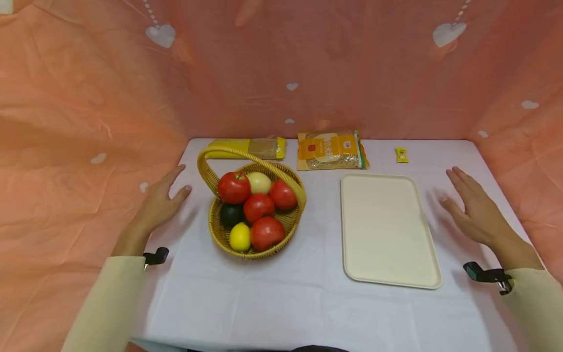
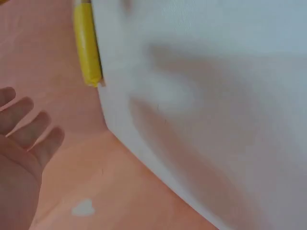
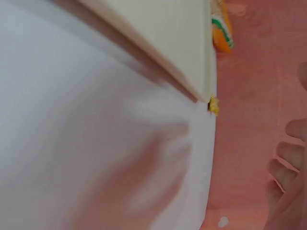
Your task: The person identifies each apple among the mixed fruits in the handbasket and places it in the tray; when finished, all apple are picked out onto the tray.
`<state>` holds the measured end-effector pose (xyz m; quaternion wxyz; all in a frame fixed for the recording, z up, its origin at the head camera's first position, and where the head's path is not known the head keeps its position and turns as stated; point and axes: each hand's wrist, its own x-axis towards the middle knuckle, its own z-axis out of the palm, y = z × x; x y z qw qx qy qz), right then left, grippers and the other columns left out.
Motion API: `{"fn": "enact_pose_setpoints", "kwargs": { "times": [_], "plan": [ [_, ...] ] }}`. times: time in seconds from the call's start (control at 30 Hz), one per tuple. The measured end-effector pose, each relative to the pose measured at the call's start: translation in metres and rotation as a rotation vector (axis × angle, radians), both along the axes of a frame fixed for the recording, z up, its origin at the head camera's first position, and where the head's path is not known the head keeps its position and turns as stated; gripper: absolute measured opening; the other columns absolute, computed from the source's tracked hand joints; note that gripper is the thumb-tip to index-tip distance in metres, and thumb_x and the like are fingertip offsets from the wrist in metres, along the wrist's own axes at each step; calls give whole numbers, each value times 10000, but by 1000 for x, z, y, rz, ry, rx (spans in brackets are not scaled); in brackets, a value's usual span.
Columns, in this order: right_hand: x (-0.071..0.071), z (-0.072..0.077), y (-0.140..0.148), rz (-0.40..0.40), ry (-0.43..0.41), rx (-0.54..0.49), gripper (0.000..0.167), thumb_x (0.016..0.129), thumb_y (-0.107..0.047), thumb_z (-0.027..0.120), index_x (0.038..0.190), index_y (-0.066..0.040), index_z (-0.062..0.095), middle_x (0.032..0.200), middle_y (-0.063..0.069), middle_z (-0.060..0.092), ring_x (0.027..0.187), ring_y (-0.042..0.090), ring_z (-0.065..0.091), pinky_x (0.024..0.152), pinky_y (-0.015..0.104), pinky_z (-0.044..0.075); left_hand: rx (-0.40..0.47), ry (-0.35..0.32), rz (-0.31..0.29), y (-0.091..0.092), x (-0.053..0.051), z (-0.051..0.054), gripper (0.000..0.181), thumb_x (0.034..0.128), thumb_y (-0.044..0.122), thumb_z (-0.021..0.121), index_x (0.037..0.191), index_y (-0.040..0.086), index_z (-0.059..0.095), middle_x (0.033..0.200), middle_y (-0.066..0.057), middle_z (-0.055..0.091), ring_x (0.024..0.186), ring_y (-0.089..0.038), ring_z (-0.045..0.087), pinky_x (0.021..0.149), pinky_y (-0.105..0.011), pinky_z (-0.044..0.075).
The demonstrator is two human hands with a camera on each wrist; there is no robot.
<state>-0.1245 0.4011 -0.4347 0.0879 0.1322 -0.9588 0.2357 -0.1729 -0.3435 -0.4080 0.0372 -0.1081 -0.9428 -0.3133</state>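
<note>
My left hand is held above the table's left edge, fingers extended and thumb apart, holding nothing. Nearest to it is a yellow wicker basket with an arched handle. In the basket lie several red tomatoes, a yellow lemon, a dark green avocado and a pale round fruit or vegetable. Over the right side of the table my right hand hovers with straight fingers, also holding nothing. Beside it lies a cream rectangular tray. Both wrist views show relaxed, spread fingers and shadows on the cloth.
Along the back edge lie a yellow pack of noodles, an orange and clear food bag and a small yellow wrapped candy. A white cloth covers the table. Orange drapes with white hearts enclose its back and sides.
</note>
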Motion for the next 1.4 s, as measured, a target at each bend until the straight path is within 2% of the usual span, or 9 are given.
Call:
{"fn": "enact_pose_setpoints", "kwargs": {
  "times": [0.1, 0.2, 0.3, 0.43, 0.73, 0.97, 1.1, 1.2, 1.4],
  "plan": [
    [14, 2, 0, -16, -25, -67, 666, 1140, -217, 519, 1745, -99, 267, 1766, 297, 273, 1645, 522, 226, 1395, 591, 79, 172, 35, -25, -3, 20, 5, 614, 1056, 62, 679, 1630, -8, 475, 1618, -190, 567, 1480, -346, 577, 1227, -337, 492],
    [28, 1, 2, -54, -40, -134, 615, 1142, -206, 527, 1728, -149, 348, 1752, 258, 342, 1683, 161, 262, 1396, 339, 99, 422, 32, -125, -4, 38, 9, 559, 1006, -120, 653, 1548, -117, 517, 1495, -38, 681, 1377, -133, 664, 1097, -134, 521],
    [36, -3, 3, -91, -60, -198, 567, 1145, -214, 534, 1700, -179, 424, 1750, 4, 427, 1445, -257, 276, 1209, 53, 140, 657, -1, -258, -4, 50, 14, 524, 986, -228, 569, 1502, -219, 480, 1430, 31, 722, 1327, -83, 697, 1074, -173, 557],
    [41, -10, -2, -122, -111, -259, 528, 1150, -240, 540, 1673, -196, 480, 1550, -426, 415, 1215, -346, 304, 1015, -38, 194, 793, -65, -384, 2, 56, 23, 534, 984, -271, 486, 1512, -265, 408, 1462, -50, 716, 1341, -173, 709, 1101, -268, 575],
    [30, -28, -24, -71, -117, -410, 476, 1124, -154, 601, 1589, -61, 568, 1457, -404, 525, 1252, -227, 453, 987, -59, 359, 739, -93, -468, 37, 55, 32, 511, 958, -263, 513, 1467, -265, 466, 1470, -139, 705, 1309, -166, 723, 1108, -260, 573],
    [20, -27, -29, -128, -208, -353, 515, 1150, -261, 574, 1629, -83, 520, 1628, 139, 577, 1392, 0, 547, 954, -61, 349, 621, -66, -374, 57, 55, 30, 521, 956, -222, 616, 1468, -223, 519, 1471, -155, 699, 1298, -99, 712, 1098, -233, 569],
    [10, -24, -31, -187, -304, -323, 577, 1164, -382, 510, 1673, -114, 458, 1646, 281, 500, 1509, 495, 461, 1268, 416, 453, 480, -47, -281, 62, 54, 30, 585, 972, -132, 701, 1532, -130, 532, 1533, -276, 614, 1363, -97, 662, 1106, -196, 543],
    [3, -24, -29, -213, -362, -337, 613, 1167, -423, 489, 1690, -112, 418, 1649, 314, 472, 1528, 586, 390, 1169, 807, 353, 395, -63, -224, 67, 50, 30, 623, 993, -49, 739, 1574, -75, 517, 1564, -299, 577, 1404, -236, 644, 1098, -171, 531],
    [-7, -29, -25, -213, -442, -365, 659, 1172, -455, 466, 1723, -113, 343, 1715, 274, 388, 1600, 542, 302, 1281, 709, 298, 267, -161, -150, 81, 43, 36, 674, 1028, 112, 756, 1623, -25, 472, 1588, -247, 573, 1447, -410, 587, 1158, -408, 530]
  ]
}}
